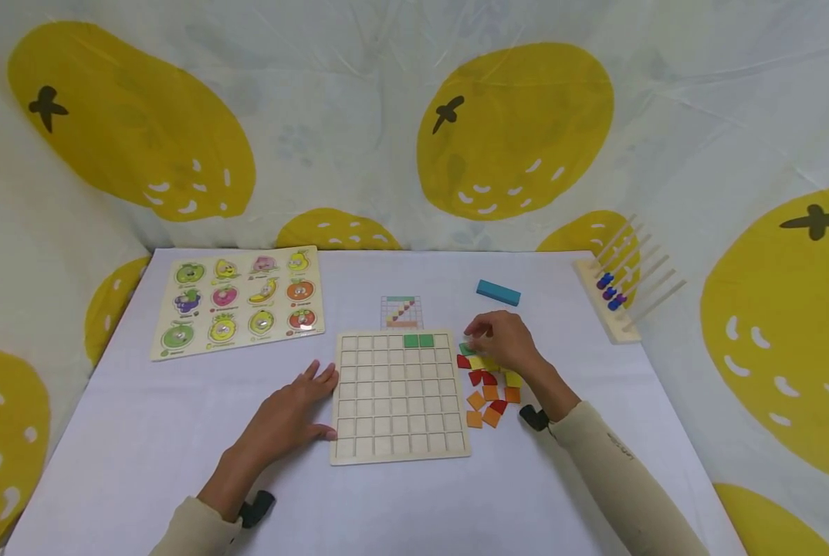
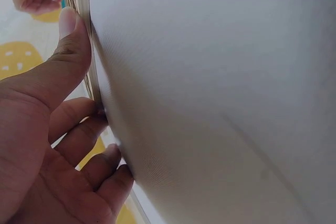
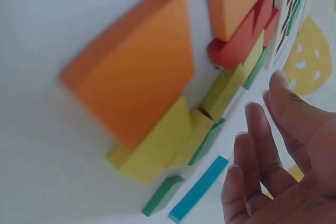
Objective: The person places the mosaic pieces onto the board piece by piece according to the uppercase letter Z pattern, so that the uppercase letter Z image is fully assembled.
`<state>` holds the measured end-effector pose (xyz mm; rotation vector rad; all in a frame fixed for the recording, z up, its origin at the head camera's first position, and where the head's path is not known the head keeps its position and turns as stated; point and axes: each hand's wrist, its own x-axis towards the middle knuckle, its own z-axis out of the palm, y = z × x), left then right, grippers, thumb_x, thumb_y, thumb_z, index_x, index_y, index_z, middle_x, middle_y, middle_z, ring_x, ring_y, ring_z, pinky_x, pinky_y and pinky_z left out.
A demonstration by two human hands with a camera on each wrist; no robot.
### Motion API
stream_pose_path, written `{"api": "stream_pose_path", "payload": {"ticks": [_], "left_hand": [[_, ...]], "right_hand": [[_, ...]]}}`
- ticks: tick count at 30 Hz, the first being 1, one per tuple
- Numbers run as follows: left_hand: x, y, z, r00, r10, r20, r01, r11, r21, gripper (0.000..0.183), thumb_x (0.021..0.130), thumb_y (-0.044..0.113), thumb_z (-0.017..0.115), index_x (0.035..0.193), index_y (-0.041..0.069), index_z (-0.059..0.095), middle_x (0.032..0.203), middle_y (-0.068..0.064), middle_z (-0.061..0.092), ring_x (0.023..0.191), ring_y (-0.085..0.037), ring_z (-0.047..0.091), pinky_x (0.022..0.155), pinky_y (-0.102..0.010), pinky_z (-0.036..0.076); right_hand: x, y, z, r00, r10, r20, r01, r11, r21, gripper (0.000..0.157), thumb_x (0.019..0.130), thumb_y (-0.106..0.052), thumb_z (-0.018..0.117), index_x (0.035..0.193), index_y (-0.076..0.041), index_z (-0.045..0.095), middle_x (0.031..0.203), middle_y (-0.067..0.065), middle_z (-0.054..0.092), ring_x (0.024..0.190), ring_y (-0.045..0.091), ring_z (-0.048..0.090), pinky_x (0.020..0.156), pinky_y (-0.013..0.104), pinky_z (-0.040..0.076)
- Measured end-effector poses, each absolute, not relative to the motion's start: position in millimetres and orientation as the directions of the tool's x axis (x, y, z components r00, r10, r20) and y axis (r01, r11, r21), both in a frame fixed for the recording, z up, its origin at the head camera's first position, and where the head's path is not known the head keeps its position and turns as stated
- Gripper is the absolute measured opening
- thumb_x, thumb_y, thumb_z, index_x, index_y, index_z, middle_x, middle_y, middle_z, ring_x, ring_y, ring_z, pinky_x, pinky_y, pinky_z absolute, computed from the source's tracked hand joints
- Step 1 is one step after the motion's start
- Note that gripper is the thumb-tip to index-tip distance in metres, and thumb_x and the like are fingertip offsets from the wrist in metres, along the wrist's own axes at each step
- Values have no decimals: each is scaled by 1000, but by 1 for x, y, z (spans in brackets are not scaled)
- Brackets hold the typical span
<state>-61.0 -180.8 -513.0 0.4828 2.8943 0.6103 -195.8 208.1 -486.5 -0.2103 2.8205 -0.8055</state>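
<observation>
A square wooden grid board (image 1: 400, 398) lies on the table, with two green square tiles (image 1: 418, 340) in its top row. My left hand (image 1: 285, 413) rests at the board's left edge, thumb and fingers spread apart and touching it. Loose green, yellow, red and orange pieces lie to the board's right. Over the upper part of that pile hovers my right hand (image 1: 503, 338), its fingertips close to a green piece (image 1: 466, 349). In the right wrist view the fingers (image 3: 261, 140) are only slightly bent, and nothing shows between them and the thumb.
A fruit puzzle board (image 1: 241, 301) is at the back left. Behind the grid board lies a small printed pattern card (image 1: 401, 311). A blue block (image 1: 499, 293) is at the back right, near a wooden peg rack (image 1: 609, 301) with blue and purple beads. Patterned cloth surrounds the table.
</observation>
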Motion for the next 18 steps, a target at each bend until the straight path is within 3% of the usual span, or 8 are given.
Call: {"api": "stream_pose_path", "payload": {"ticks": [6,12,18], "left_hand": [[-61,-181,-513,-936,344,-72,284,862,420,109,68,42,98,159,10,48,166,-6,45,160,-37,36,114,-63,49],[-61,-180,-511,-937,342,-74,281,863,420,109,68,42,98,159,10,48,166,-6,45,160,-37,35,114,-63,48],[-60,-180,-511,-939,335,-74,278,868,412,109,67,42,98,159,10,48,166,-6,45,159,-37,36,114,-63,49]], "right_hand": [[-195,209,-494,-964,-189,-185,-74,863,-499,20,90,-21,86,110,-17,83,100,3,73,92,23,62,79,34,56],[-196,207,-497,-966,-202,-161,-102,871,-480,12,89,-21,87,99,-19,81,95,1,72,89,22,63,78,35,56],[-197,206,-491,-963,-216,-159,-112,862,-494,13,88,-19,89,91,-17,77,87,2,70,84,22,62,74,34,55]]}}
